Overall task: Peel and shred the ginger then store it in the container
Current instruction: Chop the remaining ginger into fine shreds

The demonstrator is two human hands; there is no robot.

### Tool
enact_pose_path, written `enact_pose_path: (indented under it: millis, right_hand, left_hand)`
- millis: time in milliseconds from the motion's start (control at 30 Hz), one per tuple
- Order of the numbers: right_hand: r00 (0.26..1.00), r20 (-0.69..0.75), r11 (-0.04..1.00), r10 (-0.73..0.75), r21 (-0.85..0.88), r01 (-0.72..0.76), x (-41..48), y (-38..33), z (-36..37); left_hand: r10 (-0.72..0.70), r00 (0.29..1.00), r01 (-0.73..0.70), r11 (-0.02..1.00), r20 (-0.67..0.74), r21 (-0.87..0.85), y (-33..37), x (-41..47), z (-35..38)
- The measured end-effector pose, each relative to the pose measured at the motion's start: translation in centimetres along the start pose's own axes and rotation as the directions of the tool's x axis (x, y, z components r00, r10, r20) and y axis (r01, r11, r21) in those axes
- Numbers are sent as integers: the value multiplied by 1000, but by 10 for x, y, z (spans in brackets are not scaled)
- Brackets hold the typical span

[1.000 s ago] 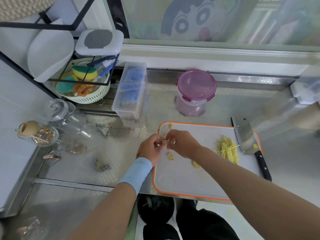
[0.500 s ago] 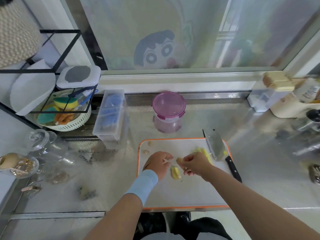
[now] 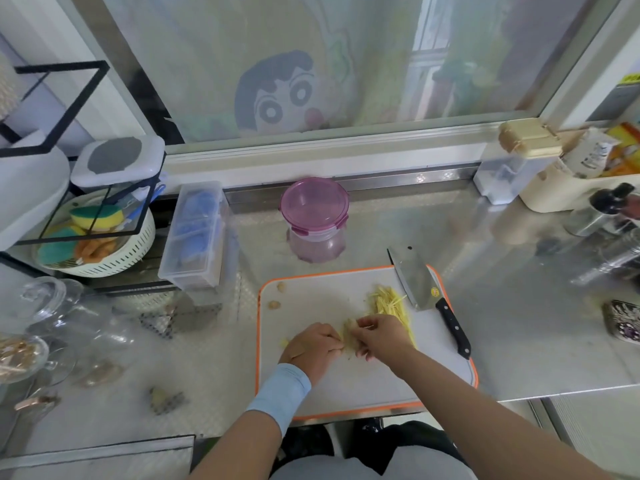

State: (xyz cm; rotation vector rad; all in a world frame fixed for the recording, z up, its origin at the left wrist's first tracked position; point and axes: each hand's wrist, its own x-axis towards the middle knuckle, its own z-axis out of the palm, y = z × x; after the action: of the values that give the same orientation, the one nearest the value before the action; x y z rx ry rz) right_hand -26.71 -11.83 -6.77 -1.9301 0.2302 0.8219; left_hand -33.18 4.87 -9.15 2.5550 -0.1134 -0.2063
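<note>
On the white, orange-rimmed cutting board (image 3: 332, 386), my left hand (image 3: 313, 348) and my right hand (image 3: 379, 336) meet over a small pale ginger piece (image 3: 348, 332), both with fingers curled onto it. A pile of yellow ginger shreds (image 3: 389, 303) lies just behind my right hand. Two small ginger bits (image 3: 277, 296) sit near the board's far left corner. A cleaver (image 3: 414, 282) with a black handle lies on the board's right side. The purple-lidded container (image 3: 314, 220) stands closed behind the board.
A clear box with blue contents (image 3: 197, 237) and a white basket of sponges (image 3: 93, 244) stand at the left under a black wire rack. Glass jars (image 3: 52, 306) sit at the near left. Beige and clear boxes (image 3: 519, 161) and metal items crowd the far right.
The view tilted up and pulled back. My hands came together again over the ginger piece in the middle of the board, close to the shreds.
</note>
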Motion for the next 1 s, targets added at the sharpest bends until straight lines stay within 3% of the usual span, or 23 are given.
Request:
enact_pose_path:
  millis: [233,467,633,800,1000]
  right_hand:
    - [996,50,966,-67,-247,77,-1,-3,-1]
    - [999,16,975,-47,-215,50,0,-7,5]
    - [993,-2,886,-116,-453,103,-1,-8,2]
    - [983,50,827,-179,-533,178,0,-10,3]
    - [980,48,771,-194,-610,182,2,-11,4]
  left_hand:
    - [-25,997,23,1000,-75,-21,1,2,6]
    - [-21,995,17,999,-97,-41,-1,6,5]
    - [-39,994,31,996,-100,-81,-3,6,4]
    - [-46,995,41,997,-86,-63,-4,10,3]
    - [73,997,-71,997,-40,43,-8,12,1]
